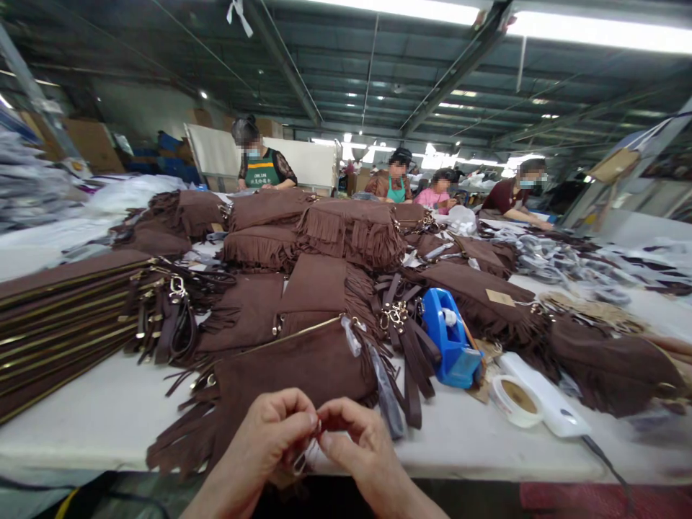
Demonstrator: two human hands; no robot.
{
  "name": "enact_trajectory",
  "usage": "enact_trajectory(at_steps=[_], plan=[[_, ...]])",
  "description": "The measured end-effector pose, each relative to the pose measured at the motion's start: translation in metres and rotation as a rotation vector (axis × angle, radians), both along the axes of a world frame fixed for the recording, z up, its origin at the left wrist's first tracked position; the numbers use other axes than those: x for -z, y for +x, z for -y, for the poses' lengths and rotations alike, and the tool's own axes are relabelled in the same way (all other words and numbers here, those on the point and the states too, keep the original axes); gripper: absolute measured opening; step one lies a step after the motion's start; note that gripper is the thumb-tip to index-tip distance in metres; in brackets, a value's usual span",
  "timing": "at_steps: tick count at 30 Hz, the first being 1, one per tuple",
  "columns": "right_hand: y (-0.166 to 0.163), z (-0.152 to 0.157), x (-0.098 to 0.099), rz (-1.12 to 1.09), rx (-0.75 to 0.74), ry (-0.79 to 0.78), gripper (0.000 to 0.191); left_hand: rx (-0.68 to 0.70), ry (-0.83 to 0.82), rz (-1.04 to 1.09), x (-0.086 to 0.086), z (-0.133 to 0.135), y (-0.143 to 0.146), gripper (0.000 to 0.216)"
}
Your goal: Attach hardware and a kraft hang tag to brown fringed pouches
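Observation:
My left hand (275, 431) and my right hand (357, 441) meet in front of me, thumb and forefinger of each pinched together at the same spot. What lies between the fingertips is too small to make out. Just below them hangs a small shiny metal loop (299, 463), with thin pale strands beside it. Behind both hands a brown fringed suede bag (303, 364) lies flat, its gold zip along the top edge. Its fringe spills toward the table's front edge on the left. A plastic-wrapped strap (386, 396) lies at its right end.
Brown zipped bags (65, 324) are stacked left; more fringed bags (351, 231) pile up behind. To the right are a blue tape dispenser (446, 339), a tape roll (516, 401) and a white corded device (546, 396). Several co-workers sit across the white table (91, 425).

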State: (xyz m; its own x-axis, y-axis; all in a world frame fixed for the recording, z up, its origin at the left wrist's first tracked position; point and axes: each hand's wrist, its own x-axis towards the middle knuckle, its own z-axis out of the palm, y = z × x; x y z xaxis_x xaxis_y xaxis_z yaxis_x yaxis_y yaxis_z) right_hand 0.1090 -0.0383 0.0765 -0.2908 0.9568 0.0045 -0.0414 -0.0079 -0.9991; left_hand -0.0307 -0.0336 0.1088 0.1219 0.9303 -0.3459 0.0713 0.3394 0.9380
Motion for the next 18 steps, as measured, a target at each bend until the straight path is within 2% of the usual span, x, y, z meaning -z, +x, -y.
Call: enact_trajectory(at_steps=[8,14,16,18], plan=[[-0.001,0.0,0.008,0.001,0.058,-0.062,0.012,-0.006,0.032,-0.088,0.003,-0.003,-0.001,0.019],[-0.001,-0.001,0.013,-0.085,0.065,-0.168,0.012,-0.015,0.02,-0.113,0.003,-0.004,0.002,0.021],[-0.003,-0.002,0.02,-0.128,0.079,-0.212,0.012,-0.03,0.034,-0.135,0.007,-0.004,0.002,0.022],[-0.007,-0.004,0.029,-0.122,0.112,-0.235,0.009,-0.032,0.041,-0.137,0.017,-0.005,0.0,0.025]])
